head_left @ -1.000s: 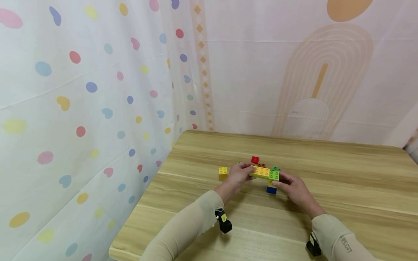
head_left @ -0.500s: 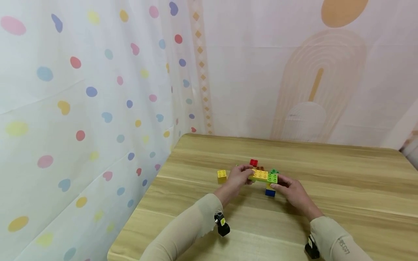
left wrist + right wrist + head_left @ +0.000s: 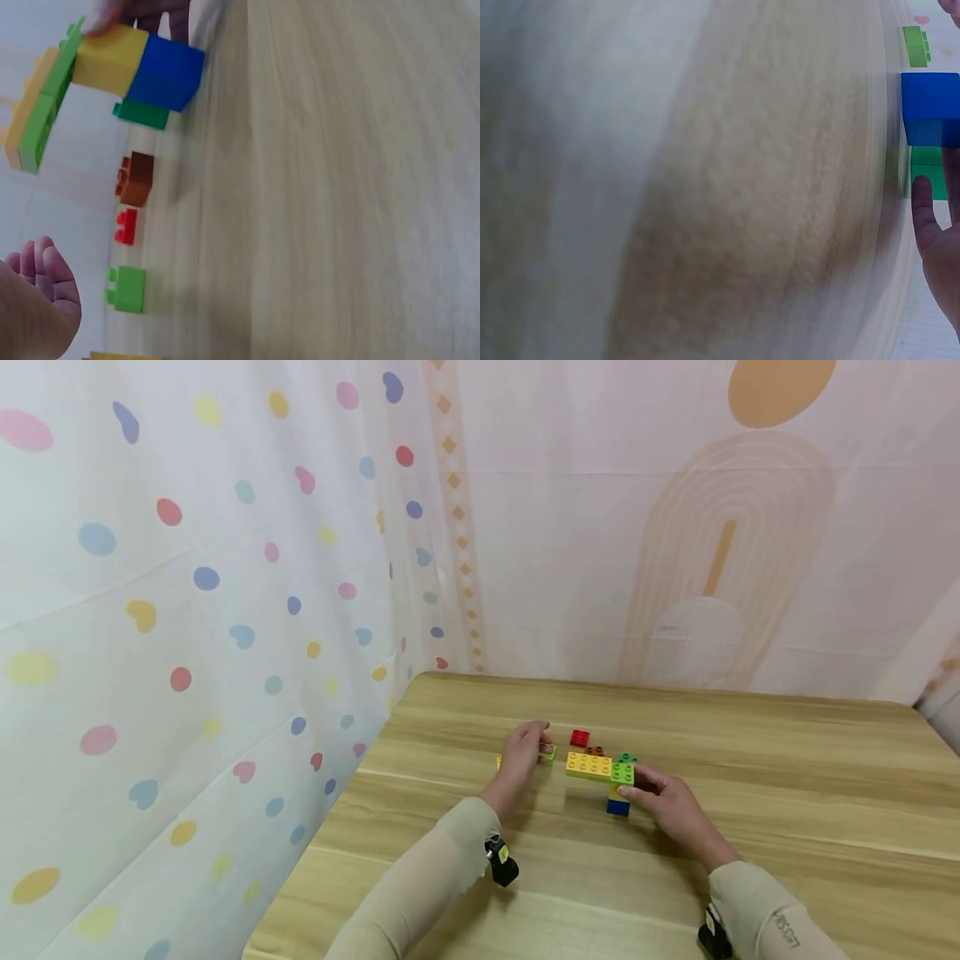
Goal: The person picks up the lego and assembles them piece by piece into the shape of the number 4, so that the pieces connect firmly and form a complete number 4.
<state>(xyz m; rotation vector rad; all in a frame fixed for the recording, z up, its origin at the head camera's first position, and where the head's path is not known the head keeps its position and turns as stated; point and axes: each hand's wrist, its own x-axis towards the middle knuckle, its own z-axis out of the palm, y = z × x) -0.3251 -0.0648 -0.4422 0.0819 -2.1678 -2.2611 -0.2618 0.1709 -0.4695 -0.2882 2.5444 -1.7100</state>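
In the head view the brick stack (image 3: 609, 774) sits mid-desk (image 3: 787, 793), just right of the frame's centre: a blue brick (image 3: 618, 807) at the base, a yellow one above it, and a flat yellow and green slab (image 3: 598, 767) on top. The slab's long axis runs left to right across the frame, overhanging the base toward the left.

The right hand (image 3: 667, 806) is at the stack's right end, its fingertips pinching the green end of the slab; in the left wrist view a fingertip presses on that end. The stack lies directly left of this hand and touches it.

The left hand (image 3: 523, 753) is apart from the stack, to its left, fingers curled round a small light-green brick (image 3: 550, 753); whether it has lifted the brick off the desk I cannot tell. The slab's free yellow end points toward this hand, with a gap between them.

Loose pieces lie behind the stack: a red brick (image 3: 579, 738), a brown one (image 3: 596, 750) and a dark green one (image 3: 627, 757). A yellow brick (image 3: 498, 763) peeps out from behind the left hand.
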